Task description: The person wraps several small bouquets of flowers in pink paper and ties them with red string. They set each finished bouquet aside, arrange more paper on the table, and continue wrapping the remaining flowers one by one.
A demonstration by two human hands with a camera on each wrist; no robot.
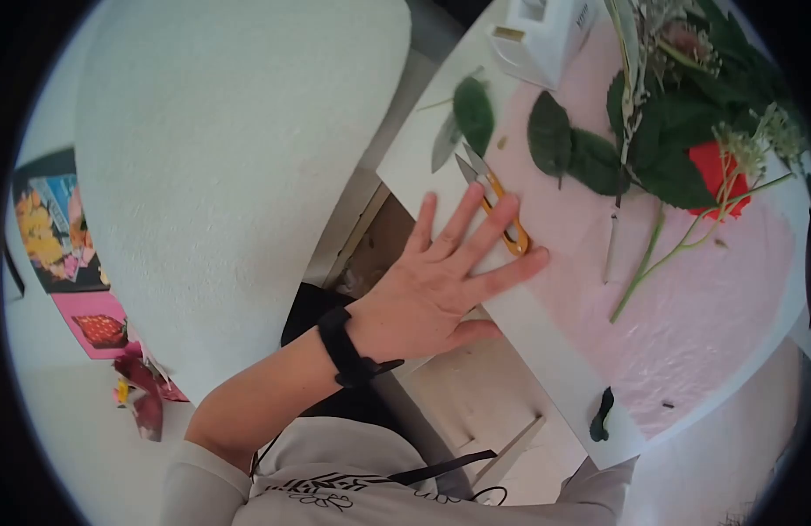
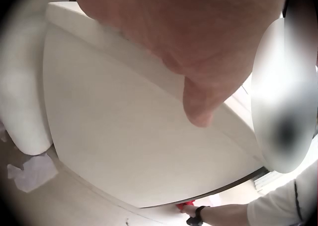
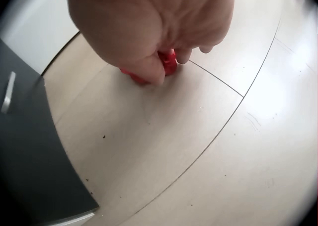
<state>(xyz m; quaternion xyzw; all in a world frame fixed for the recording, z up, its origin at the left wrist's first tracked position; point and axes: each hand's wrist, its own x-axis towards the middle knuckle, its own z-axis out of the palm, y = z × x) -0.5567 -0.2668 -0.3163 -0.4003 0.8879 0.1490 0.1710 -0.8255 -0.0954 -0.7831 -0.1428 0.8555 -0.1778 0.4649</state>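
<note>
My left hand (image 1: 427,289) lies palm down at the table's edge in the head view, its fingers spread. Its fingertips touch yellow-handled scissors (image 1: 513,235), whose blades point away from me. In the right wrist view, my right hand (image 3: 159,27) is down at the floor, thumb and fingers curled round a crumpled red thing (image 3: 170,62); cannot tell its exact kind. The hand covers part of it. Beyond the scissors, a red flower (image 1: 719,180) lies among green leaves and stems. A loose leaf (image 1: 473,114) sits by the scissor tips.
Pink wrapping sheet (image 1: 686,351) covers much of the white table. A white dispenser-like object (image 1: 546,39) stands at its far end. A white rounded chair back (image 1: 239,175) rises on the left. A dark grey cabinet (image 3: 35,151) borders the floor near my right hand.
</note>
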